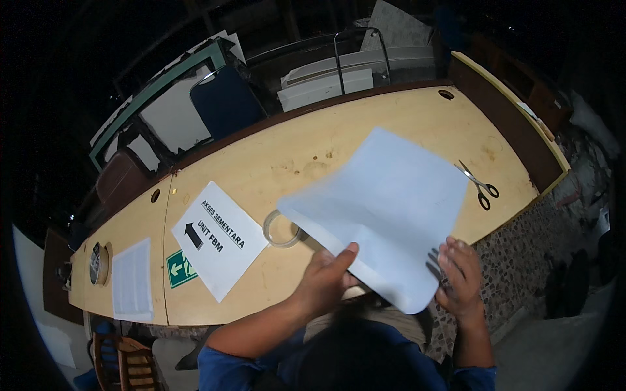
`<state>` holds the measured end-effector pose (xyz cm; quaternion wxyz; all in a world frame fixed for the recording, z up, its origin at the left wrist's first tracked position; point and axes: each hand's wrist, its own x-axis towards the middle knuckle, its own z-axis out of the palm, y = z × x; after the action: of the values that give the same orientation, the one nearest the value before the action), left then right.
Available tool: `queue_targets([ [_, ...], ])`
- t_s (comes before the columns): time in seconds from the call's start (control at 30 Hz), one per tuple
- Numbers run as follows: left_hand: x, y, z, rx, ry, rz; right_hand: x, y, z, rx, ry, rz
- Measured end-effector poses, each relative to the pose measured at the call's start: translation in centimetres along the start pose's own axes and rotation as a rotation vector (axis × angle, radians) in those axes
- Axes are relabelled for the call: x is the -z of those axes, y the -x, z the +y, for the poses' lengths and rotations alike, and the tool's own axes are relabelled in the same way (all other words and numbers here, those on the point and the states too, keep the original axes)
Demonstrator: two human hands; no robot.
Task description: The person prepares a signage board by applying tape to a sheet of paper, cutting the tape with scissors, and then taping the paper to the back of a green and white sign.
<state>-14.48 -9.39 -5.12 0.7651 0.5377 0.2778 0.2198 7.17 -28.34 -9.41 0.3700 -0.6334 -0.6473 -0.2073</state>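
A large sheet of white paper (386, 205), curved and slightly blurred, is held above the wooden table (234, 171). My left hand (325, 276) pinches its near left edge, thumb on top. My right hand (459, 273) is at the sheet's near right edge with its fingers apart; whether it grips or only touches the paper I cannot tell. A roll of clear tape (282, 229) lies partly beneath the sheet's left corner. Beside the tape is a printed white arrow sign (220, 239), overlapping a green sign with an arrow (180, 270). Scissors with black handles (481, 188) lie to the right.
Farther left are another white sheet (133, 281) and a round roll (100, 264). A raised dark brown panel (508, 122) bounds the table's right end. Chairs, one of them blue (225, 105), stand beyond the far edge; a wooden chair (129, 364) is at the near left.
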Motion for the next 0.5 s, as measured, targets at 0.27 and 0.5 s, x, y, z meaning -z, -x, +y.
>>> queue_targets([
  [0.27, 1.2, 1.5, 8.9, 0.014, -0.135, -0.242, -4.0, -0.8, 4.1, -0.303, 0.005, -0.025],
  [0.5, -0.3, -4.0, 17.8, -0.314, -0.537, -0.343, -6.6, -0.5, 7.6, -0.440, -0.344, 0.240],
])
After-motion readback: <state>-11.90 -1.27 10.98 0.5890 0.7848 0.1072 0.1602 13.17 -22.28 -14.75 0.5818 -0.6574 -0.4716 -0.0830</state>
